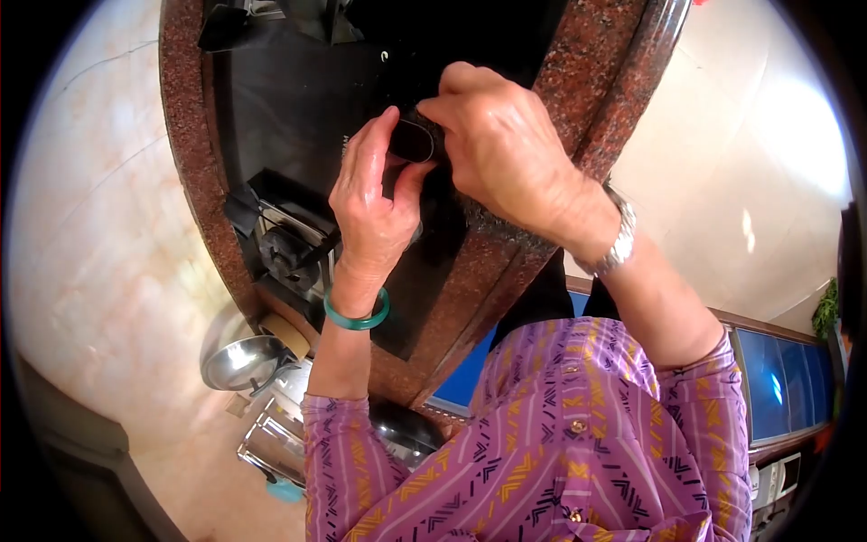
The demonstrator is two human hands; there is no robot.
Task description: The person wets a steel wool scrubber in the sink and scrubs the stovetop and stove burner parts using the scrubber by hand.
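My left hand [375, 194], with a green bangle [357, 322] at its wrist, curves its thumb and fingers around a dark round piece with a thin pale rim [414, 142]. Whether this piece is fixed to the black stove top [280, 117] or loose, I cannot tell. Close against its right side is my right hand [501, 135], fingers curled and tips drawn together beside the rim. Anything between those fingertips is hidden. A silver band [620, 239] circles the right wrist.
A gas burner with its pan support [289, 248] lies left of my left hand; another pan support [271, 18] stands at the top. Reddish granite [492, 271] edges the stove. Metal pots [244, 361] are at lower left. A small pale scrap [385, 56] lies on the black surface.
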